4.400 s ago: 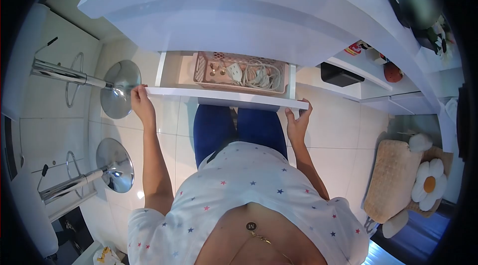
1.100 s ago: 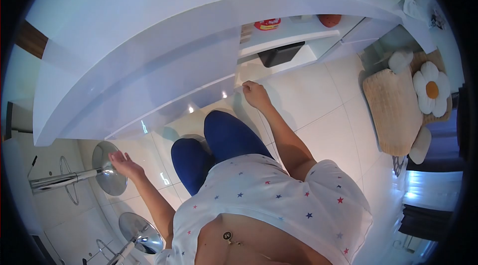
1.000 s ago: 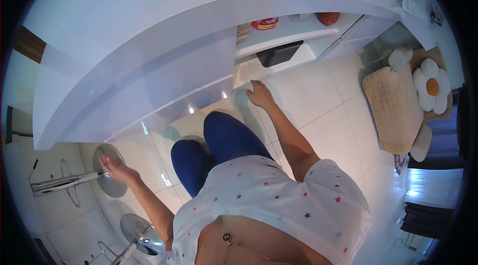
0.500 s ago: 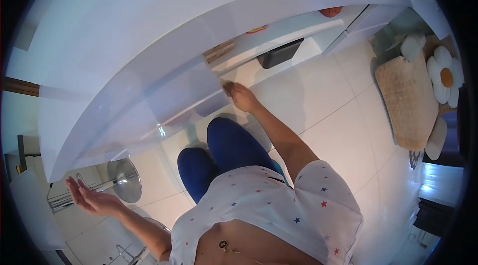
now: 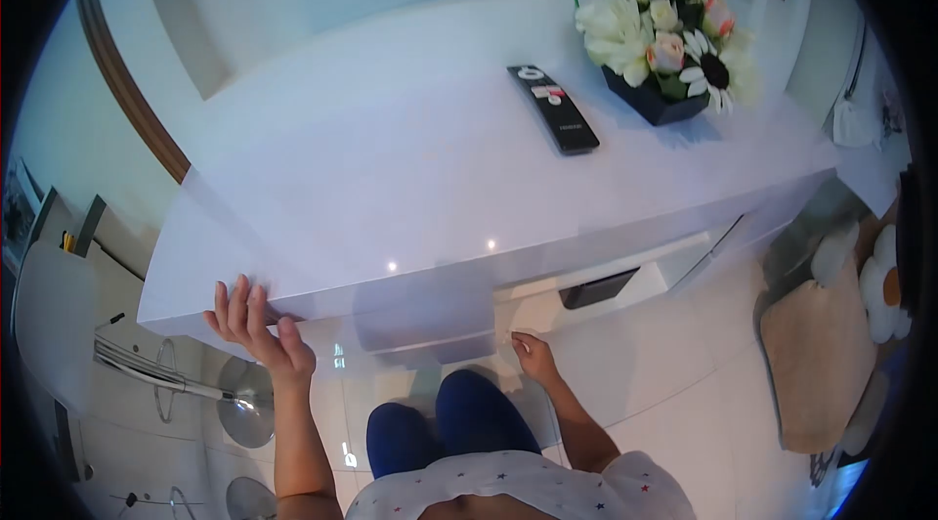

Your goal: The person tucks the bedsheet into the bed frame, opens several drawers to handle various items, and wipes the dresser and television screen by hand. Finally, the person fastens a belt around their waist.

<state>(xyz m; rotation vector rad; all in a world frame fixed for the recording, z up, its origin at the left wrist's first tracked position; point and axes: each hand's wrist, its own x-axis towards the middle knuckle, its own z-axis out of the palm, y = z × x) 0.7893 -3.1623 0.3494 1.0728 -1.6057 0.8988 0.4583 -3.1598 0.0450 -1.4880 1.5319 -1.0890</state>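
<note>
Head view, seen from above: left hand (image 5: pixel 256 326) at lower left of frame, fingers spread, palm laid against front edge of white bench (image 5: pixel 391 188). Right hand (image 5: pixel 533 356) lower centre, fingers curled and bunched at lower edge of bench front, touching it just right of closed drawer (image 5: pixel 425 320); whether anything pinched, could not tell. Black remote (image 5: pixel 553 108) lay flat on bench top, upper centre-right, just beside flowers (image 5: pixel 669 17) in dark pot at upper right. Black box (image 5: pixel 598 288) sat on shelf under bench, right of right hand. Chrome stool (image 5: pixel 200 388) lay on tiled floor at lower left, below left hand. Woven cushion (image 5: pixel 819 364) at right edge on floor. Blue trouser legs and star-print shirt at bottom centre.
</note>
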